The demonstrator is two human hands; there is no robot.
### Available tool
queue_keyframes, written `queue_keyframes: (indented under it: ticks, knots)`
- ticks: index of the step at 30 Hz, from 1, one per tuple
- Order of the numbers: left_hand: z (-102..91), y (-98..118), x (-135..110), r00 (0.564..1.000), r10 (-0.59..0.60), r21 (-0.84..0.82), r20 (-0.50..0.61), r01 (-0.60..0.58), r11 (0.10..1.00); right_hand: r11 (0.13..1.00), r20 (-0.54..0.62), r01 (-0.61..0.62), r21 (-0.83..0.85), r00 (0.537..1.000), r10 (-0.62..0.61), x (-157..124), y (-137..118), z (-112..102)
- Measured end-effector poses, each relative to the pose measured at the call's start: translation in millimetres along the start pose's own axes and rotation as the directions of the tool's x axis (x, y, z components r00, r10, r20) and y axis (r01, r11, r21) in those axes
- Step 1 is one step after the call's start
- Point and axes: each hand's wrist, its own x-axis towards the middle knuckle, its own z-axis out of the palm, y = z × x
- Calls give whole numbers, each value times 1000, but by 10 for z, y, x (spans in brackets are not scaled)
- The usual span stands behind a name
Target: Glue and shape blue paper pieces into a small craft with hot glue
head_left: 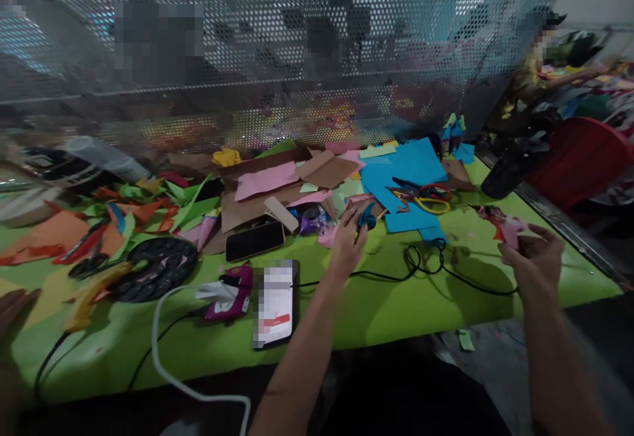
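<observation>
My left hand (348, 241) reaches forward over the green table (396, 304), its fingers closed round a small blue piece (367, 215) at the edge of the paper pile. My right hand (533, 256) is raised at the right, pinching a folded red and pink paper piece (505, 224). A black cable (430, 267) runs across the table between my two hands.
Coloured paper sheets (297, 181) cover the back of the table, with blue sheets (406, 172) and red-and-yellow scissors (428, 198). Two phones (275, 302) (254, 240), a black round disc (157, 265) and a glue gun (92, 294) lie left. A perforated metal screen (277, 59) stands behind. A person sits far right (537, 59).
</observation>
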Motion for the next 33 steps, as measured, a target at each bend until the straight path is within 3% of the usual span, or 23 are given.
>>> queue_keyframes:
  ticks: [2,5,10,12,17,20,25,29,33]
  knots:
    - [2,1,2,1000,6,-16,-4,-6,1000,962,159,-84,258,986,43,-38,-66,53]
    - [-6,15,5,1000,9,-36,4,-9,999,895,406,-201,398,914,24,-131,-207,170]
    - [-34,35,12,999,12,-33,31,-11,999,864,437,-160,477,896,-75,-325,-410,387]
    - [-39,32,13,999,-7,-37,32,8,999,863,497,-196,466,865,-72,-389,-461,459]
    - [-42,19,14,998,-22,-60,52,25,998,846,741,-389,365,671,-11,-538,-546,599]
    - [-51,35,10,998,-23,-64,64,27,998,841,774,-420,342,634,2,-597,-594,661]
    - [-64,69,4,995,-45,-62,91,50,997,902,852,-373,218,523,10,-596,-675,720]
    - [-59,60,1,995,-45,-68,94,52,996,939,859,-267,219,508,-56,-580,-739,761]
    - [-60,67,-1,993,-64,-51,97,70,996,964,832,-158,216,546,-96,-555,-739,803]
